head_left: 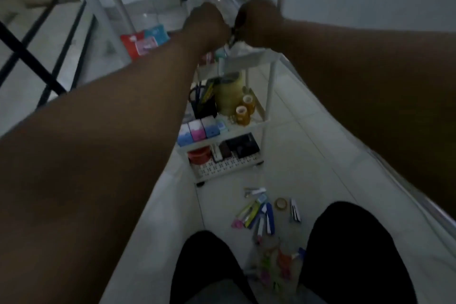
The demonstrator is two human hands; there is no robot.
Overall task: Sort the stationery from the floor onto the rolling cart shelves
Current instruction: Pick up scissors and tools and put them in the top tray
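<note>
A white rolling cart [267,96] stands on the tiled floor ahead of me. Both my hands reach over its top shelf. My left hand [206,26] and my right hand [259,21] are curled, backs toward the camera, close together around a small dark object [234,32]; I cannot tell which hand grips it. The middle shelf holds tape rolls [243,108], a black pen holder [203,100] and coloured boxes [198,129]. The bottom shelf holds a red roll [198,154] and dark boxes [243,145]. Staplers and pens [261,212] and a tape ring [281,203] lie on the floor.
My dark-trousered knees [345,242] frame the floor pile, with blurred colourful clips [274,266] between them. Red, pink and blue packets [144,41] lie on the floor at the left. A black railing [49,39] runs along the left; a white wall is on the right.
</note>
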